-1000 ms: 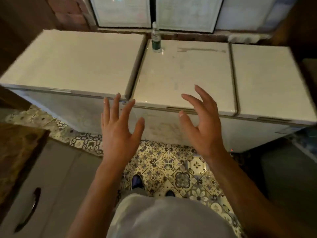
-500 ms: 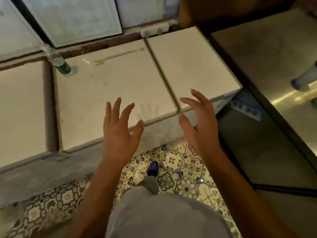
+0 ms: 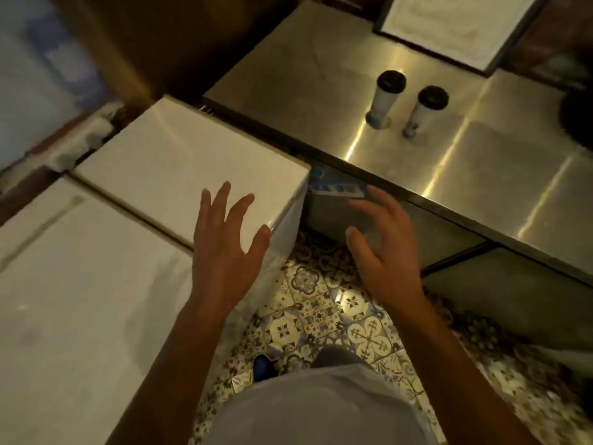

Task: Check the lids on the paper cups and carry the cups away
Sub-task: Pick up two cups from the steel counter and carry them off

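On brushed steel counter (image 3: 481, 162), upper right: two tall white paper cups, left cup (image 3: 385, 97) & right cup (image 3: 425, 109), upright, side by side, not touching, each w/ round dark lid; contents hidden. Left hand (image 3: 224, 248) fingers spread & straight, holding nothing, over smooth white chest-freezer lid (image 3: 179, 175). Right hand (image 3: 385, 252) loosely curved, empty, near counter edge, well apart from cups. Patterned floor tiles (image 3: 321, 316) below.
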